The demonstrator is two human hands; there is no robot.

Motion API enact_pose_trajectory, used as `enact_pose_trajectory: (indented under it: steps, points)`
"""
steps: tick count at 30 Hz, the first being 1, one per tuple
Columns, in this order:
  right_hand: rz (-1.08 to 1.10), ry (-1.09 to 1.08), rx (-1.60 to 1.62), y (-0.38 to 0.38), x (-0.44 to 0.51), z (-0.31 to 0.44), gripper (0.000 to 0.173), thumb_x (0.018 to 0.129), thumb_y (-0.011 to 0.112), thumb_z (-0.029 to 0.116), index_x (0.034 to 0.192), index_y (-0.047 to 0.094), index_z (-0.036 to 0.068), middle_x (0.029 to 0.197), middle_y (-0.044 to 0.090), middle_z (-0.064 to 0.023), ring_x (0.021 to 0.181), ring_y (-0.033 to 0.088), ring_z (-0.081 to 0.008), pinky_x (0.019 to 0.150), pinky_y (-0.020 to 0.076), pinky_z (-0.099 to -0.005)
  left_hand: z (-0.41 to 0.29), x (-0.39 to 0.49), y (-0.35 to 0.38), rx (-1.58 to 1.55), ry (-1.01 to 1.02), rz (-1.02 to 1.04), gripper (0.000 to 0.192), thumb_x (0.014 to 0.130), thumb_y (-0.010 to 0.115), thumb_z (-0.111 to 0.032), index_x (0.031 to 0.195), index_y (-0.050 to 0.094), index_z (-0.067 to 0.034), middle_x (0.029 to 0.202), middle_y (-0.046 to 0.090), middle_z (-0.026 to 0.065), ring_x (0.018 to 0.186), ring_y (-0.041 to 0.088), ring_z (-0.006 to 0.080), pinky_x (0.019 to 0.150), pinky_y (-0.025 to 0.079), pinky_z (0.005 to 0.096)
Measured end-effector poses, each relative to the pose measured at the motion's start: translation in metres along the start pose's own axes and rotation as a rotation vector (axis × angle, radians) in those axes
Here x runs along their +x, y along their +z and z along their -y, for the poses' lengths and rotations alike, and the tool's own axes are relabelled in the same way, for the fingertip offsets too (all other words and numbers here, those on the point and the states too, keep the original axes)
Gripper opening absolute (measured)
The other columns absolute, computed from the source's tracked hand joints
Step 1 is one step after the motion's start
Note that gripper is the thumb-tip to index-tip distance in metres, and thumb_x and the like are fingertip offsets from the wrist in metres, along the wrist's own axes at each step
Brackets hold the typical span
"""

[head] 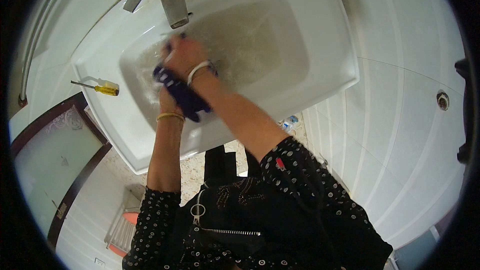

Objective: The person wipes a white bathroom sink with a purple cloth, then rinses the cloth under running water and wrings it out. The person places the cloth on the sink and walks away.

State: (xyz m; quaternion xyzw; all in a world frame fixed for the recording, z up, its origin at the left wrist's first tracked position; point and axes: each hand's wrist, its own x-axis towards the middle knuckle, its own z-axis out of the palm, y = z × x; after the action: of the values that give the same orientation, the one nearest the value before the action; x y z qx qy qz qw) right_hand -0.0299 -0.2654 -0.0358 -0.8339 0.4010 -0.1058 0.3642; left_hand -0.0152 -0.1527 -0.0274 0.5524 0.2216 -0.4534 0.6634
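Observation:
Over the white washbasin (326,63), both hands are on a dark navy cloth (187,97) with pale markings, perhaps a small garment. My right hand (186,54), blurred and with a white bangle at its wrist, is closed on the upper part of the cloth. Below it, my left hand (167,99), with a yellow bangle, grips the cloth from the left; its fingers are mostly hidden. Cloudy water (247,45) lies in the bowl, frothy at the left. The tap (174,3) stands just above the hands.
A screwdriver (107,90) with a yellow handle lies on the basin's left rim. A metal rail (37,33) runs along the wall at upper left. Left of the basin stands a dark-framed frosted door (56,142). A pipe outlet (443,100) sits in the right tiled wall.

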Motion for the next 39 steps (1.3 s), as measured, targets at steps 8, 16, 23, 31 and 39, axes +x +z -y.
enact_pose_trajectory:
  steps: [8, 16, 23, 31, 39]
  points:
    - [-0.021, 0.344, -0.252, -0.115, -0.003, -0.129, 0.047, 0.089, 0.056, 0.047, 0.113, 0.068, 0.009, 0.114, 0.065, -0.0222, 0.104, 0.063, -0.0410, 0.091, 0.0512, -0.0457, -0.073, -0.030, -0.037, 0.139, 0.007, 0.297, 0.059, 0.100, 0.041, -0.053, 0.147, 0.037, -0.018, 0.147, 0.038, 0.0169, 0.132, 0.042, 0.0367, 0.102, 0.043, 0.0567]
    - [0.207, 0.116, 0.243, -0.027, -0.034, -0.008, 0.061, 0.072, 0.072, 0.053, 0.103, 0.069, 0.001, 0.114, 0.062, -0.0238, 0.105, 0.059, -0.0414, 0.089, 0.0513, -0.0455, -0.043, 0.009, 0.002, -0.037, -0.174, 0.480, 0.079, 0.094, 0.034, -0.071, 0.141, 0.044, -0.009, 0.141, 0.048, 0.0131, 0.121, 0.052, 0.0306, 0.100, 0.046, 0.0470]
    - [0.220, -0.369, 0.135, -0.029, -0.109, 0.076, 0.030, 0.070, 0.073, 0.038, 0.080, 0.071, 0.010, 0.098, 0.061, -0.0115, 0.090, 0.061, -0.0295, 0.071, 0.0553, -0.0423, -0.033, 0.009, -0.028, -0.220, -0.257, 0.546, 0.055, 0.097, 0.046, -0.051, 0.118, 0.063, -0.003, 0.108, 0.069, 0.0090, 0.098, 0.066, 0.0209, 0.089, 0.053, 0.0369]
    - [0.105, 0.084, -0.109, -0.032, 0.014, -0.035, 0.048, 0.085, 0.058, 0.050, 0.100, 0.071, 0.007, 0.101, 0.069, -0.0196, 0.099, 0.066, -0.0365, 0.085, 0.0532, -0.0465, -0.011, -0.006, -0.008, 0.185, -0.047, 0.201, 0.040, 0.098, 0.052, -0.035, 0.116, 0.063, -0.001, 0.109, 0.069, 0.0094, 0.098, 0.066, 0.0217, 0.088, 0.054, 0.0378]
    - [0.058, 0.165, -0.600, -0.132, -0.008, -0.102, 0.071, 0.082, 0.069, 0.047, 0.143, 0.046, 0.018, 0.150, 0.037, -0.0144, 0.134, 0.031, -0.0496, 0.097, 0.0391, -0.0656, -0.100, -0.037, -0.061, 0.424, 0.155, 0.297, 0.061, 0.098, 0.052, -0.036, 0.151, 0.030, -0.014, 0.136, 0.050, 0.0112, 0.117, 0.056, 0.0261, 0.088, 0.054, 0.0460]
